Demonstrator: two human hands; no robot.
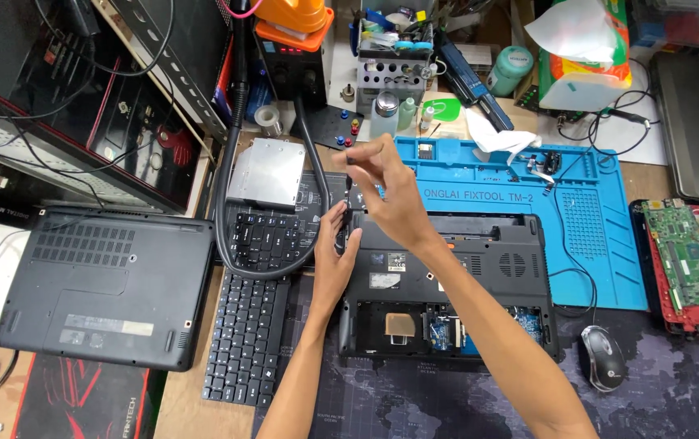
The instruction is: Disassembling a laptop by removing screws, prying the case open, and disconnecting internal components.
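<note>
1. The upturned black laptop base [479, 276] lies near the middle of the bench, half on the blue silicone repair mat [593, 211] and half on the dark desk mat [675, 390]. Its bottom covers are off, so a bay with a copper-coloured patch and blue circuit boards shows along its 6 o'clock edge.

2. The left hand [335, 256] rests at the base's 9 o'clock corner, fingers curled against the edge. Whether they clamp the shell or only steady it I cannot tell.

3. The right hand [390, 191] hangs above the base's 11 o'clock corner, thumb and fingertips pinched together on something small and dark. It is too blurred to name; it may be a screw or a small part.

4. Judged from its look, the base is a stiff plastic shell of moderate weight, not slippery. Its open bays and bare boards are fragile, so the outer rim and corners seem the safe places to hold, as the left hand does.

5. The pinched piece would be very light and easy to drop.

6. The base sits directly under both hands: its corner touches the left hand, while the right is lifted clear of it.

7. At 9 o'clock from the base lie a loose black keyboard [244, 333], a looped black hose [232, 162], a silver drive caddy [268, 171] and a second closed dark laptop [106, 284].

8. At 3 o'clock sit a mouse [603, 358] and a green circuit board in a red shell [687, 256].
</note>
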